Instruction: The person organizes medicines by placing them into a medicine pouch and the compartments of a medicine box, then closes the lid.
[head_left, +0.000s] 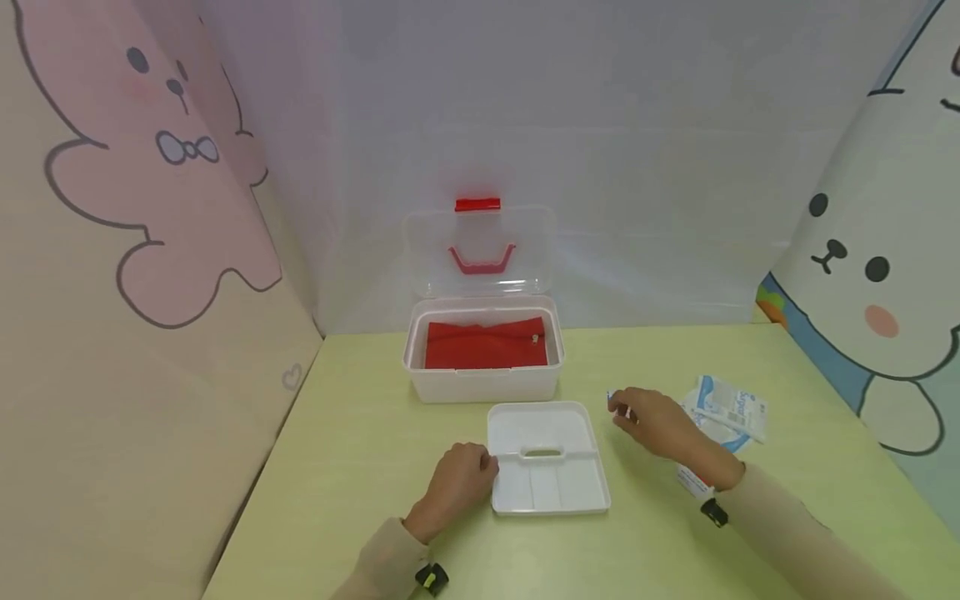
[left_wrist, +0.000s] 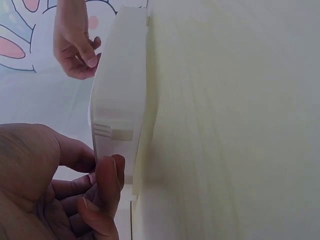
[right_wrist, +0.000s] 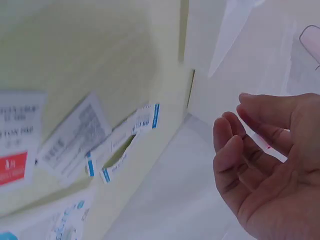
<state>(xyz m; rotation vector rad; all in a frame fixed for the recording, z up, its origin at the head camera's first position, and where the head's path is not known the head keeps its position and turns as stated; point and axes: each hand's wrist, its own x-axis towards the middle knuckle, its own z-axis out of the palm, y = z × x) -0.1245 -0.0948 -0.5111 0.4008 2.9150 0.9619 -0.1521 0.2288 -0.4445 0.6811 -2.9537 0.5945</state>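
Note:
A white divided tray (head_left: 547, 487) with a slotted handle lies on the table in the head view. My left hand (head_left: 459, 477) pinches its left edge, thumb and fingertips against the rim in the left wrist view. To the tray's right, my right hand (head_left: 663, 425) hovers with loosely curled fingers and holds nothing. Near it in the right wrist view are narrow white-and-blue strip packets (right_wrist: 142, 120), a grey-white packet (right_wrist: 77, 137) and one with a red label (right_wrist: 17, 140). A larger blue-and-white packet (head_left: 731, 404) lies beyond my right wrist, partly over another.
Behind the tray stands a white box (head_left: 486, 386) with a red cloth-like pouch (head_left: 483, 352) inside. Its clear lid (head_left: 480, 229), with red handle and latch, is raised against the back curtain (head_left: 645, 167). Printed curtains border the yellow-green table (head_left: 337, 467) on both sides.

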